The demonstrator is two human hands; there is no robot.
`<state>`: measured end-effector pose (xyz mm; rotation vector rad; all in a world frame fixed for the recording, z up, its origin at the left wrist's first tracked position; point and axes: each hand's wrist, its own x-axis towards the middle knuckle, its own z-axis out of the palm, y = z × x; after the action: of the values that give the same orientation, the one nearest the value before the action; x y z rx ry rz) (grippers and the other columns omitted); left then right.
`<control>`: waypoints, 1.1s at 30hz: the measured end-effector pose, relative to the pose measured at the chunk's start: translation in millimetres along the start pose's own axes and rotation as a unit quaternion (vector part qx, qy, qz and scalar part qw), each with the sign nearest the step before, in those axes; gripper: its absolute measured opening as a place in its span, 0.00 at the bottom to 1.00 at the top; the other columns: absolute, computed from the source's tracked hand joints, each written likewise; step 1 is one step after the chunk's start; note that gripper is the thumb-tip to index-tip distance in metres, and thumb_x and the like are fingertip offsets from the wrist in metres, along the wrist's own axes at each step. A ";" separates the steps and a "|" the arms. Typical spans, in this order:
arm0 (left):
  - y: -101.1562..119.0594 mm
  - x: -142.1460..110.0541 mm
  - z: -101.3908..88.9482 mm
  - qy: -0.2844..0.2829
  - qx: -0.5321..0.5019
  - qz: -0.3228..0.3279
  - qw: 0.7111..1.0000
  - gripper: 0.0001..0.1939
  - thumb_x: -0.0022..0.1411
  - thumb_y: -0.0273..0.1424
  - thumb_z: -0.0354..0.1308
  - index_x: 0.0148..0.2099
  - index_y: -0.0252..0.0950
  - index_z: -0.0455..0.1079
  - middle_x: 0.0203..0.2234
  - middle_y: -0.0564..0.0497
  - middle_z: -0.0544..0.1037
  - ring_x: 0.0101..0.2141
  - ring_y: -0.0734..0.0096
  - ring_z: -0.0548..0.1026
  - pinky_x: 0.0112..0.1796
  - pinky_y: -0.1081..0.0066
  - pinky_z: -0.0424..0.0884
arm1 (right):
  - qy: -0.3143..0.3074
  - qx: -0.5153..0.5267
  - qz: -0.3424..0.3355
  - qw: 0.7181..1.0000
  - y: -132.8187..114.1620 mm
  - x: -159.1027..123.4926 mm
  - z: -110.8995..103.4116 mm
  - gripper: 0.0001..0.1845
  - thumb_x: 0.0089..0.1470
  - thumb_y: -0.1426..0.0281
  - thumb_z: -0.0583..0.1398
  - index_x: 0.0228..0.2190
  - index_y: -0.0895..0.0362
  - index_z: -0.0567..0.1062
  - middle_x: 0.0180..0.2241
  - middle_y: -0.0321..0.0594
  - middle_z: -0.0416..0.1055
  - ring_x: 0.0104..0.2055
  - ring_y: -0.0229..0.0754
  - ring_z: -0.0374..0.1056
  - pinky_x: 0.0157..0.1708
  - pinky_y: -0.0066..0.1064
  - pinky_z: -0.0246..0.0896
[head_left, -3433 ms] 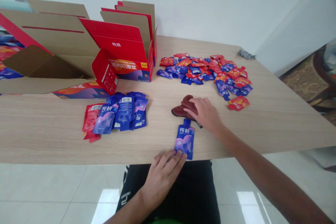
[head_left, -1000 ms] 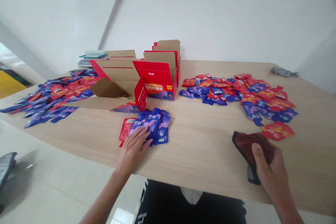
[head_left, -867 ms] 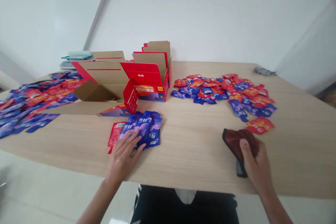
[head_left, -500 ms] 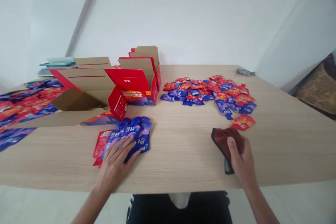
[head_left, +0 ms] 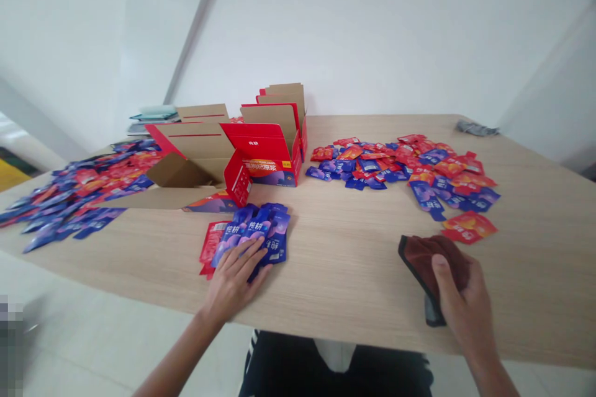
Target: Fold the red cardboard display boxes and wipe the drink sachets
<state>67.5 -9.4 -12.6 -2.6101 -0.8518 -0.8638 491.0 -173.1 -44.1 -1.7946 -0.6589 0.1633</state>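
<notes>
My left hand (head_left: 236,275) lies with its fingers stretched flat over a small pile of blue sachets (head_left: 258,229) near the table's front edge. A red sachet (head_left: 214,242) pokes out from under the pile's left side. On the right, my right hand (head_left: 465,298) is wrapped round a folded brown cloth (head_left: 435,260) with a dark border, thumb on top. A grey part of the cloth hangs below. Just beyond that hand, a single red-orange sachet (head_left: 469,227) lies on the wood. Behind the blue pile stands an open carton (head_left: 200,164) with its flaps spread.
More red cartons (head_left: 267,149) with raised flaps stand behind the open one. A mixed heap of red and blue sachets (head_left: 372,158) spreads across the back right, and another heap (head_left: 93,183) covers the left. A grey crumpled item (head_left: 477,128) lies at the far right corner.
The view has turned to the left, so everything appears shifted rightward. My left hand stays on the blue sachets, and my right hand still grips the cloth.
</notes>
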 end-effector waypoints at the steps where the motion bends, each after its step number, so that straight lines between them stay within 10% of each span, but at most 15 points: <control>1: 0.3 0.6 -0.6 0.000 -0.001 0.001 1.000 0.17 0.69 0.30 0.64 0.59 0.37 0.73 0.60 0.42 0.76 0.60 0.52 0.73 0.58 0.52 0.70 | 0.001 -0.004 0.001 1.000 -1.2 -0.3 -0.4 0.40 0.54 0.41 0.63 0.56 0.56 0.73 0.49 0.51 0.77 0.50 0.58 0.73 0.52 0.48 0.64; 9: 17.3 11.7 -10.6 0.077 -0.083 0.038 0.993 0.11 0.67 0.23 0.65 0.51 0.35 0.74 0.39 0.46 0.83 0.38 0.64 0.81 0.42 0.65 0.74 | -0.005 0.019 -0.007 1.000 -3.2 -1.5 3.3 0.37 0.55 0.43 0.63 0.55 0.56 0.73 0.50 0.51 0.77 0.51 0.56 0.73 0.53 0.46 0.65; 14: 77.5 85.8 9.4 0.124 -0.184 0.029 0.975 0.12 0.70 0.23 0.58 0.32 0.37 0.66 0.18 0.57 0.68 0.20 0.74 0.66 0.26 0.71 0.61 | -0.006 0.048 -0.030 0.998 -11.0 -2.5 5.5 0.32 0.56 0.45 0.63 0.53 0.54 0.75 0.49 0.49 0.78 0.50 0.54 0.74 0.50 0.44 0.67; 18: 148.0 181.3 62.7 -0.075 -0.161 0.054 0.983 0.17 0.77 0.33 0.48 0.35 0.37 0.71 0.24 0.52 0.76 0.25 0.69 0.75 0.29 0.70 0.67 | 0.024 0.041 -0.025 0.999 -7.0 -14.3 -7.7 0.32 0.56 0.45 0.63 0.52 0.54 0.75 0.49 0.48 0.79 0.51 0.54 0.74 0.50 0.43 0.67; 23: 223.0 269.7 154.8 -0.117 -0.162 0.130 0.971 0.14 0.73 0.36 0.56 0.53 0.35 0.75 0.47 0.43 0.82 0.48 0.62 0.80 0.48 0.68 0.74 | 0.050 0.038 0.014 0.998 32.6 -34.3 -29.6 0.35 0.54 0.43 0.63 0.52 0.55 0.75 0.49 0.49 0.79 0.51 0.55 0.75 0.48 0.41 0.68; 28: 273.5 305.6 221.8 -0.121 -0.160 0.166 0.966 0.23 0.75 0.30 0.50 0.67 0.26 0.66 0.67 0.37 0.67 0.71 0.59 0.56 0.69 0.60 0.52 | 0.052 0.063 0.004 0.997 43.8 -40.5 -30.0 0.36 0.56 0.43 0.61 0.53 0.58 0.73 0.49 0.52 0.79 0.51 0.56 0.75 0.46 0.41 0.69; 33: 281.8 300.4 253.3 -0.131 -0.166 0.133 0.968 0.23 0.76 0.31 0.46 0.65 0.25 0.68 0.64 0.35 0.70 0.68 0.57 0.63 0.66 0.56 0.59 | 0.057 0.064 0.005 0.996 26.9 -44.7 -27.1 0.36 0.58 0.41 0.59 0.52 0.58 0.73 0.49 0.53 0.78 0.52 0.57 0.74 0.46 0.41 0.69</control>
<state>549.6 6.0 -45.8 -3.0890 -0.4217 -0.6416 474.9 -223.6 -69.5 -1.6716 -0.5457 0.1070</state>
